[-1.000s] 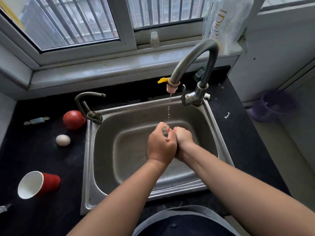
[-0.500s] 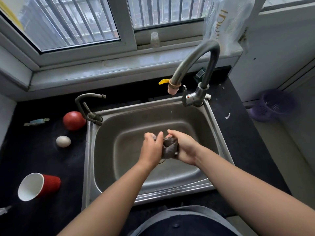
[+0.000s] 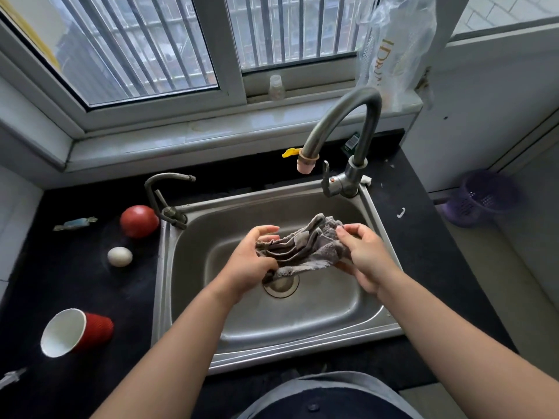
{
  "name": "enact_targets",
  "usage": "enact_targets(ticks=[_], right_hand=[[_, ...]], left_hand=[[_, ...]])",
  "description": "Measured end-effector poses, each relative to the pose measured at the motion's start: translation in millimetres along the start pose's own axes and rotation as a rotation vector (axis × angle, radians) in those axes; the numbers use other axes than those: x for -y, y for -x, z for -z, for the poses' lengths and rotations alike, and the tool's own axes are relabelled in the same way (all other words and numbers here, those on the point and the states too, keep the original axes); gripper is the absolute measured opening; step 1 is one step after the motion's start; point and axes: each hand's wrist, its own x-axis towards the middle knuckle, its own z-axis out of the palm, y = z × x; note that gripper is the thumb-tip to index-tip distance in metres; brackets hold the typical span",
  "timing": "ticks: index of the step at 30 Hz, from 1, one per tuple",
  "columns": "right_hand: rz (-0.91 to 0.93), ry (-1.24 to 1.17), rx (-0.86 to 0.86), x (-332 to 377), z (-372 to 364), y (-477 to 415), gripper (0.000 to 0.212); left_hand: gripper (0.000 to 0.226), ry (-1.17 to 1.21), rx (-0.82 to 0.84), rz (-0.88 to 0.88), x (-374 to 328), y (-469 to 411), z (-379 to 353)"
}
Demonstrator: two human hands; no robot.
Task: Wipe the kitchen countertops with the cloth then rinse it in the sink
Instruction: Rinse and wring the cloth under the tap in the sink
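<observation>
Head view: grey cloth [image 3: 305, 252] stretched between both hands above the steel sink [image 3: 272, 322], mid-frame.

The left hand [image 3: 251, 261] and the right hand [image 3: 366, 258] each have fingers curled around one end of the cloth, which hangs over the drain [image 3: 281, 285]. Half a second earlier it was bunched between hands held close; now it is spread out. At lower left, a red cup [image 3: 75, 332] lies tipped over, showing nothing inside.
</observation>
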Motion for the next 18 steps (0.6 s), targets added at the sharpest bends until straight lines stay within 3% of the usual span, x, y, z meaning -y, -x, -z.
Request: enact_targets(ticks=[5,9,11,14,18], right_hand=[[0.059,0.006,0.039,1.2,0.7,4.8,0.017],[-0.072,0.073,0.219,6.5,7.2,8.0,0.02],[-0.027,0.219,0.305,0.9,11.4,10.5,0.016],[0.073,0.316,0.186,-7.6,11.5,10.9,0.01],[-0.036,0.185,-0.022,-11.5,3.4,0.6,0.023]], left_hand=[[0.044,-0.314,-0.054,-0.061,5.4,0.2,-3.1],[0.026,-0.206,-0.095,-0.111,2.3,5.1,-6.1],[0.024,-0.15,-0.094,-0.133,0.6,8.1,-8.9],[0.014,-0.137,-0.163,-0.154,0.9,9.4,-14.7],[0.011,-0.083,-0.253,-0.157,-0.5,10.1,-20.2]])
